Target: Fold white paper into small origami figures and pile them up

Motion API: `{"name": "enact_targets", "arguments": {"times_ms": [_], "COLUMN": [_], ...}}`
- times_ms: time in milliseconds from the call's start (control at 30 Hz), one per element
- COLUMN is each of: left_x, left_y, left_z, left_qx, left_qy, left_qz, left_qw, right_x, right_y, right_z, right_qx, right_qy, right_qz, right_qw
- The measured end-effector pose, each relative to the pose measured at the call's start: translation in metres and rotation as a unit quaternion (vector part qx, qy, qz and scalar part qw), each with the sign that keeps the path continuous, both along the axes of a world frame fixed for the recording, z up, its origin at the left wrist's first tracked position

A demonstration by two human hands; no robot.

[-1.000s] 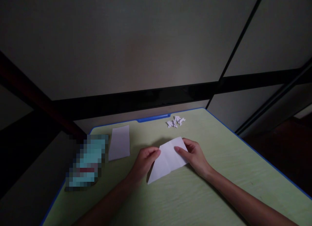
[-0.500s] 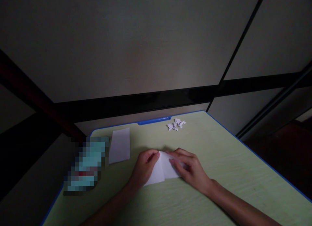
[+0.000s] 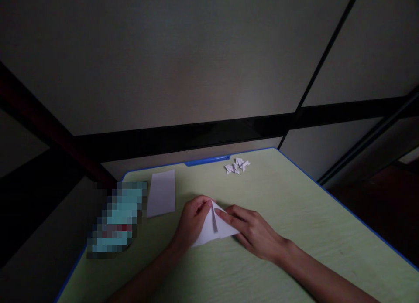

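A white sheet of paper (image 3: 209,233) lies on the table between my hands, its right top corner folded down in a slanting flap towards a middle crease. My left hand (image 3: 195,220) pinches the paper at the top of that crease, thumb in front and fingers curled behind. With its index finger stretched over the flap, my right hand (image 3: 253,229) presses on the paper's right side. Its other fingers are bent, and its thumb is partly hidden low at the paper's edge.
A stack of white paper (image 3: 161,194) lies at the back left, beside a blurred-out turquoise item (image 3: 121,216). Several small folded paper pieces (image 3: 237,165) sit near the far edge. The light green table (image 3: 294,198) has a blue rim and stands against a panelled wall.
My right hand has shifted its fingers left and brought the paper's right corner down into a slanted flap. My left hand keeps its pinch at the top, nearly in place.
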State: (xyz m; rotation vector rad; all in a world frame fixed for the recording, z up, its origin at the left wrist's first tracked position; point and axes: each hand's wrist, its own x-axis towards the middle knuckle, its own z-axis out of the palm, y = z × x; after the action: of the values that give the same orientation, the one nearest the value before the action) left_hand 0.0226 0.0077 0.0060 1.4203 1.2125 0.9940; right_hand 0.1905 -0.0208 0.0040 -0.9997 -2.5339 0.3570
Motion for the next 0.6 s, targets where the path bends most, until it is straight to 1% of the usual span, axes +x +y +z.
{"name": "enact_targets", "arguments": {"times_ms": [133, 300, 600], "left_x": [-0.0003, 0.0001, 0.0007], "left_y": [-0.0011, -0.0008, -0.0008], "left_z": [0.0025, 0.0043, 0.0027], "left_qx": [0.009, -0.017, -0.063], "left_qy": [0.011, 0.005, -0.049], "left_qz": [0.010, 0.020, 0.019], "left_qw": [1.000, 1.000, 0.997], "right_x": [0.0000, 0.0004, 0.0006], "right_y": [-0.0004, 0.0011, 0.0039], "right_z": [0.0007, -0.0011, -0.0009], "right_qx": [0.000, -0.002, 0.046], "right_qy": [0.009, -0.002, -0.061], "right_qz": [-0.007, 0.008, 0.001], "right_qw": [1.000, 1.000, 0.997]}}
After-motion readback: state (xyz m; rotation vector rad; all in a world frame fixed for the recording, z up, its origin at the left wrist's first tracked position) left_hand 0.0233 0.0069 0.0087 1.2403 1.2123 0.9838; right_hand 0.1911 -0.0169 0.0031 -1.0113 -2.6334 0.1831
